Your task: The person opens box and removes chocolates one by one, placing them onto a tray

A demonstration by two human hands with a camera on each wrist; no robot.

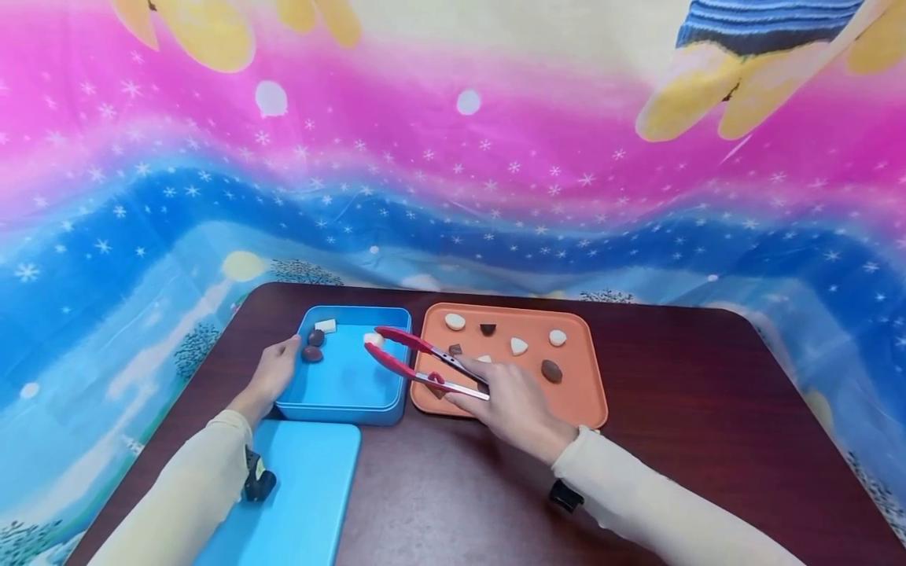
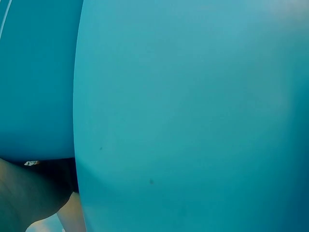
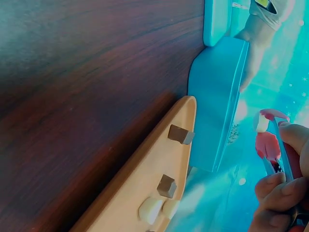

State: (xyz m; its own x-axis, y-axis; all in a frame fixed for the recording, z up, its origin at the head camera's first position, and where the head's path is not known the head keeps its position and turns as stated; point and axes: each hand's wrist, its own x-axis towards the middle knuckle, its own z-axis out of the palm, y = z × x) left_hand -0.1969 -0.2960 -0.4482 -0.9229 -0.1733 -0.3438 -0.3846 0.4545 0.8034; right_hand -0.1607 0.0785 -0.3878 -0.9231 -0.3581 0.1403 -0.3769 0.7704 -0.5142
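My right hand (image 1: pixel 520 409) grips red-tipped metal tongs (image 1: pixel 425 365), which reach leftward over the blue box (image 1: pixel 385 413). Between the tong tips sits a small white rounded piece (image 1: pixel 373 340), held above the box floor; the right wrist view shows this white piece (image 3: pixel 262 123) too. Inside the box, along its left side, lie two brown oval pieces (image 1: pixel 312 354) and a white rectangular piece (image 1: pixel 325 325). My left hand (image 1: pixel 274 371) holds the box's left wall, fingertips at the rim. In the left wrist view, part of that hand (image 2: pixel 29 193) shows beside the box wall.
An orange tray (image 1: pixel 598 393) stands right of the box, bearing several brown and white chocolate-like pieces, among them a brown oval (image 1: pixel 551 371). The blue lid (image 1: pixel 304 479) lies flat in front of the box, under the left forearm. A printed cloth (image 1: pixel 453 181) hangs behind the table.
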